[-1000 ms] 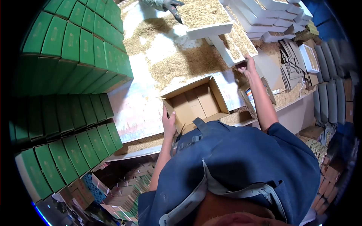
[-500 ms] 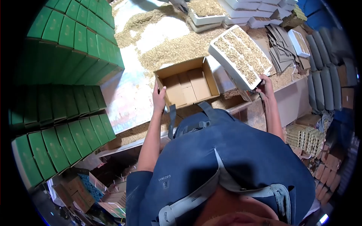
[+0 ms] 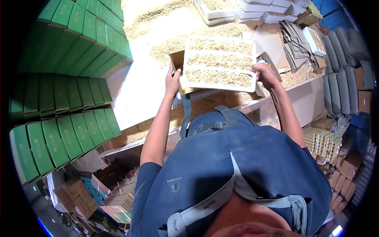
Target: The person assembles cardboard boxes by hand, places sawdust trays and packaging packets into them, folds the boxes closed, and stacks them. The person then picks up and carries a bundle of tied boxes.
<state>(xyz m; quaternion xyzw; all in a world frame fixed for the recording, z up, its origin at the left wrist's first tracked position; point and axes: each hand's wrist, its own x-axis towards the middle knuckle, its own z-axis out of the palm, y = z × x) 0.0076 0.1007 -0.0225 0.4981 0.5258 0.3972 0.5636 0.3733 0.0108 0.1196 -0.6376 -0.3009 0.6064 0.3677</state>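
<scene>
My right hand (image 3: 267, 75) grips the right end of a white foam tray (image 3: 220, 87), thumb on its rim. Tan, husk-like bits fill the tray, with paler lines running between the rows. The tray lies over a brown cardboard box (image 3: 177, 60) and hides most of it; I cannot tell how far it sits inside. Only the box's left end and a strip of its near side show. My left hand (image 3: 172, 81) is closed on the box's left wall, fingers outside and thumb at the edge.
Loose husks (image 3: 169, 47) cover much of the work table. Green boxes (image 3: 59, 43) are stacked along the left. More white trays (image 3: 248, 12) stand at the back, with grey cardboard sheets (image 3: 296, 47) to the right. Grey sacks (image 3: 341, 71) and egg-carton-like trays (image 3: 321, 142) lie farther right.
The white tray has moved left from beside the cardboard box to over it, and has turned more level. The left hand stays on the box, which has shifted slightly right.
</scene>
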